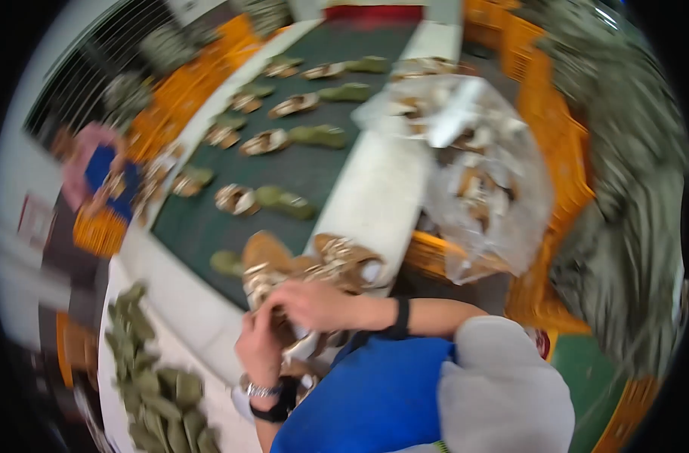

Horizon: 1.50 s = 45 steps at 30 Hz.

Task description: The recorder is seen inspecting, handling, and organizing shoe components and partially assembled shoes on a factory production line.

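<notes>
Both my hands are closed on a tan shoe (264, 260) with pale laces or straps, held at the near end of the dark green conveyor belt (231, 166). My right hand (308, 304) reaches across its upper part from the right, fingers bent. Lower down, my left hand (258, 349) pinches near the shoe's opening; the fingertips are partly hidden. Another tan shoe (349, 262) with pale laces lies just beyond my right hand, on the white ledge. More shoes sit close below my hands, mostly covered by them.
Rows of tan shoes (265, 142) and olive-green shoe lasts (318, 136) lie along the belt. A clear plastic bag (526, 204) with shoes stands at right, beside orange crates (556, 151). Several green lasts (159, 400) are heaped at lower left. A co-worker (95, 166) is at far left.
</notes>
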Each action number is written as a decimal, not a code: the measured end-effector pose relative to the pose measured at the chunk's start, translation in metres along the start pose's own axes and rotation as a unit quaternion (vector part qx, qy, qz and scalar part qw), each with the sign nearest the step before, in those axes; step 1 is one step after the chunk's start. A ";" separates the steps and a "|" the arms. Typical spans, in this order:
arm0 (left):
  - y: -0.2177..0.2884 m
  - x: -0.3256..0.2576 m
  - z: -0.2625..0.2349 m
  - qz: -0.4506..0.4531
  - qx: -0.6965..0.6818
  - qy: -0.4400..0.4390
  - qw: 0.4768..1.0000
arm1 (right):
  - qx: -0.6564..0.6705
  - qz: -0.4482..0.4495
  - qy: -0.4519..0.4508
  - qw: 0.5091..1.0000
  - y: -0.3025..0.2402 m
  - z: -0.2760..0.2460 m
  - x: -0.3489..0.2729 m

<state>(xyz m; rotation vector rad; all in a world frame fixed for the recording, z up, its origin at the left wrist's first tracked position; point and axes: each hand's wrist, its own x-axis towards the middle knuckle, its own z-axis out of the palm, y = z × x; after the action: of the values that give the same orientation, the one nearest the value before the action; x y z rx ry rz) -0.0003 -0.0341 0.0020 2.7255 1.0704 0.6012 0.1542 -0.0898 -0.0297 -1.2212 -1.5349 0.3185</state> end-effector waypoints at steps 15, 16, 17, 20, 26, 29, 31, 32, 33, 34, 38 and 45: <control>-0.006 0.000 0.011 -0.049 -0.279 -0.020 0.959 | 0.043 0.111 0.045 0.992 0.016 -0.026 -0.008; -0.006 -0.001 0.006 -0.071 -0.271 -0.026 0.960 | 0.064 0.138 0.028 0.988 0.008 -0.026 -0.006; -0.006 0.001 0.009 -0.095 -0.313 -0.043 0.944 | 0.017 0.109 0.060 0.992 0.009 -0.025 -0.007; -0.015 -0.004 0.014 -0.130 -0.419 -0.137 0.888 | 0.012 0.092 0.062 0.994 0.004 -0.016 -0.002; -0.060 -0.005 0.028 -0.186 -0.525 -0.112 0.823 | 0.104 0.123 -0.006 0.987 0.009 -0.012 0.015; -0.099 0.009 0.019 -0.293 -0.538 -0.130 0.780 | 0.020 0.148 0.026 0.988 0.030 -0.034 0.010; -0.150 0.010 0.035 -0.377 -0.500 -0.131 0.769 | -0.025 0.155 0.038 0.987 0.039 -0.047 0.005; -0.174 0.014 0.041 -0.407 -0.477 -0.163 0.761 | -0.045 0.168 0.043 0.984 0.047 -0.056 -0.001; -0.195 0.021 0.050 -0.436 -0.454 -0.196 0.752 | -0.052 0.181 0.049 0.981 0.055 -0.065 -0.007; -0.215 0.026 0.061 -0.435 -0.455 -0.191 0.753 | -0.057 0.194 0.056 0.978 0.062 -0.072 -0.014; -0.281 0.069 0.116 -0.489 -0.472 -0.114 0.725 | -0.121 0.249 0.079 0.958 0.074 -0.098 -0.036; -0.307 0.116 0.199 -0.179 0.031 0.015 0.983 | -0.197 0.317 0.120 0.920 0.094 -0.126 -0.065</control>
<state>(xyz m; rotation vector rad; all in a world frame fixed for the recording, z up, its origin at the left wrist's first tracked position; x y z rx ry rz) -0.0304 0.2706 -0.2289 2.4851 1.5600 0.5580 0.3011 -0.1505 -0.0891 -1.9986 -0.9791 0.2672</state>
